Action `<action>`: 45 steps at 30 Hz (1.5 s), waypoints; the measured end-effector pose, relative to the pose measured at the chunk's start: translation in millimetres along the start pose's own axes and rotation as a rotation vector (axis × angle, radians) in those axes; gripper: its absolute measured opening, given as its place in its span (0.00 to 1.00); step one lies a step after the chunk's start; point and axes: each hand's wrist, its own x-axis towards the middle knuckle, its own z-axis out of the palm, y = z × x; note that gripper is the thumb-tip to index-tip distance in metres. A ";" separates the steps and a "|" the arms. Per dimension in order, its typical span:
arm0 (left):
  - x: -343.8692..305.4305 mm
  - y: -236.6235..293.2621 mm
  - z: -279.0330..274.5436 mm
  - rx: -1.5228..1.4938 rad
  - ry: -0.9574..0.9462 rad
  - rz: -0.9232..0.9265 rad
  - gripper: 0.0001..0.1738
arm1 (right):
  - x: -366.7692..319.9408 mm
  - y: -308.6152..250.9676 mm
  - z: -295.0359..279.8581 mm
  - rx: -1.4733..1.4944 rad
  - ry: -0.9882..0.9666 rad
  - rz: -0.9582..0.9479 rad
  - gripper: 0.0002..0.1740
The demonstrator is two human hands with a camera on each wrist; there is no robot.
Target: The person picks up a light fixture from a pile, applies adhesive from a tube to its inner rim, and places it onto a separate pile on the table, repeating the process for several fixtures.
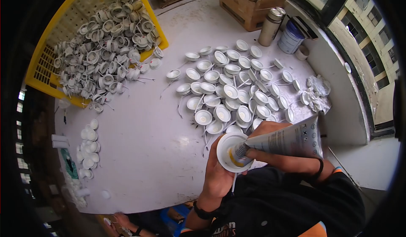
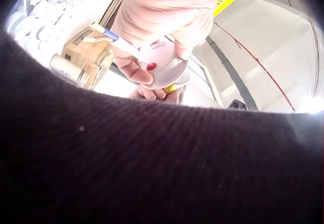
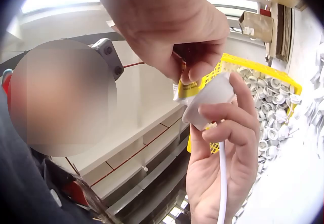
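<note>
My left hand (image 1: pixel 214 178) holds a white round lamp housing (image 1: pixel 223 149) by its outside, its open face turned up in the head view. A white cable (image 3: pixel 222 183) hangs from the housing's back. My right hand (image 1: pixel 277 160) grips a large silver squeeze tube (image 1: pixel 292 139), tilted with its narrow end inside the housing. Yellow shows at that end, by the fingertips. In the right wrist view, the left fingers wrap the housing's side, just below the right hand (image 3: pixel 169 31). From the left wrist, a red spot (image 2: pixel 151 66) is visible at the cable's base.
Many white cabled lamp housings (image 1: pixel 230 92) crowd the table beyond my hands. A yellow crate (image 1: pixel 44 64) heaped with similar parts stands far left. White domes (image 1: pixel 89 146) line the left side. A wooden box (image 1: pixel 243 9), flask (image 1: pixel 270 28) and tub (image 1: pixel 290 38) stand back right. Another person's hands (image 1: pixel 122 221) show bottom left.
</note>
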 end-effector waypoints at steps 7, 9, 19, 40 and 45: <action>-0.1 -2.1 2.4 -0.012 0.022 0.010 0.41 | 10.9 26.2 8.5 -0.298 0.181 -0.408 0.05; -0.4 -3.2 0.4 0.007 0.006 0.016 0.39 | 10.5 29.2 10.1 -0.313 0.208 -0.399 0.04; -14.8 52.0 -99.3 0.330 0.510 0.104 0.29 | -2.1 50.7 12.7 0.208 0.312 0.133 0.09; 134.5 99.1 -230.5 1.457 0.826 0.202 0.18 | 37.9 83.0 -7.2 0.332 0.297 0.348 0.12; 220.7 107.6 -229.5 1.779 0.828 -0.281 0.29 | 46.5 92.4 -16.5 0.286 0.309 0.368 0.12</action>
